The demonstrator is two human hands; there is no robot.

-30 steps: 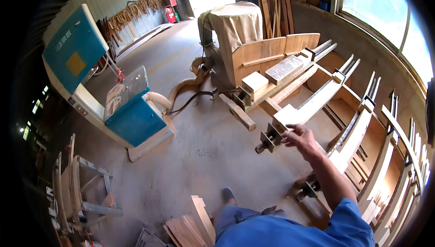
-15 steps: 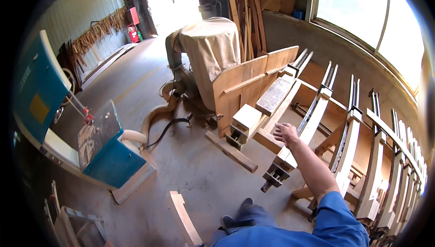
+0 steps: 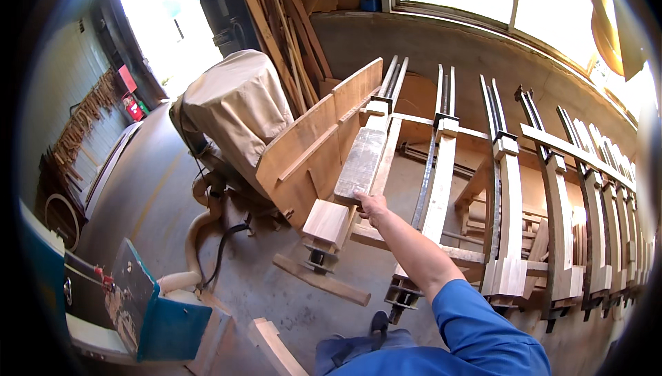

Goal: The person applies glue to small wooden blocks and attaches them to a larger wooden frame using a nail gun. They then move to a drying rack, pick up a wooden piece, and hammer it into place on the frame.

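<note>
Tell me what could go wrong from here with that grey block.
The right hand is only at the near end of the grey block, so a pull might swing or tip it. The pale wood block sits just in front of that end and could get knocked. The metal clamp end juts out on the person's side, so stepping closer might mean a bump.

The person's bare right hand (image 3: pixel 373 210) reaches from a short blue cloth sleeve (image 3: pixel 469 317) and touches the near end of a long grey rectangular block (image 3: pixel 362 162). A pale squared wooden block (image 3: pixel 327 220) sits just nearer; long pale wooden beams (image 3: pixel 439 193) stand in a row rightward.
</note>
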